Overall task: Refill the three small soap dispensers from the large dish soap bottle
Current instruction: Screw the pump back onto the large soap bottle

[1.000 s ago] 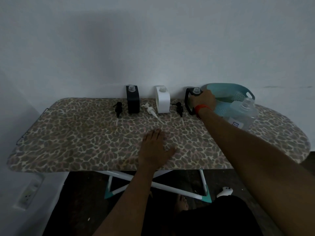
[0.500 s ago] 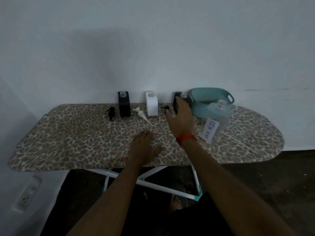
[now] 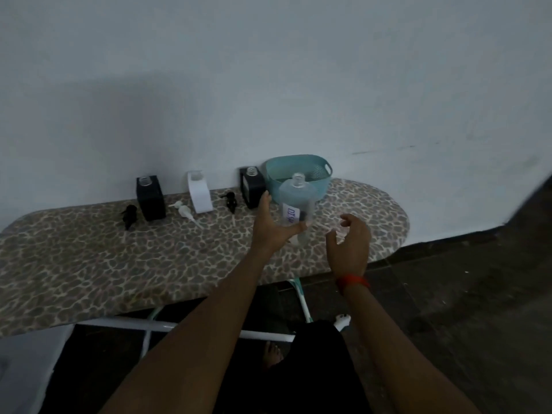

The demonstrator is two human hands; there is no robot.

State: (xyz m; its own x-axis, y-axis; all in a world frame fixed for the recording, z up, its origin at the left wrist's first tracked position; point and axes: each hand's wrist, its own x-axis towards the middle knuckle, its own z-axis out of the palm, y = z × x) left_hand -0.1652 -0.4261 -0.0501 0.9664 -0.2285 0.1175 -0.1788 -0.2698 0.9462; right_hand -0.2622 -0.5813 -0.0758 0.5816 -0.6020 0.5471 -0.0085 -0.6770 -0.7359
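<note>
Dim, bluish and flat; broad soft shadow on wall at left, above board; grainy, soft all over; label on bottle smeared; right hand motion-blurred; straight lines bowed toward edges; dark, murky below board.

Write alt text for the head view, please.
The left hand grips the uncapped large dish soap bottle at the leopard-print ironing board; the right hand hovers curled beside it. Behind stand the left black dispenser, white dispenser and right black dispenser, all open-topped.
</note>
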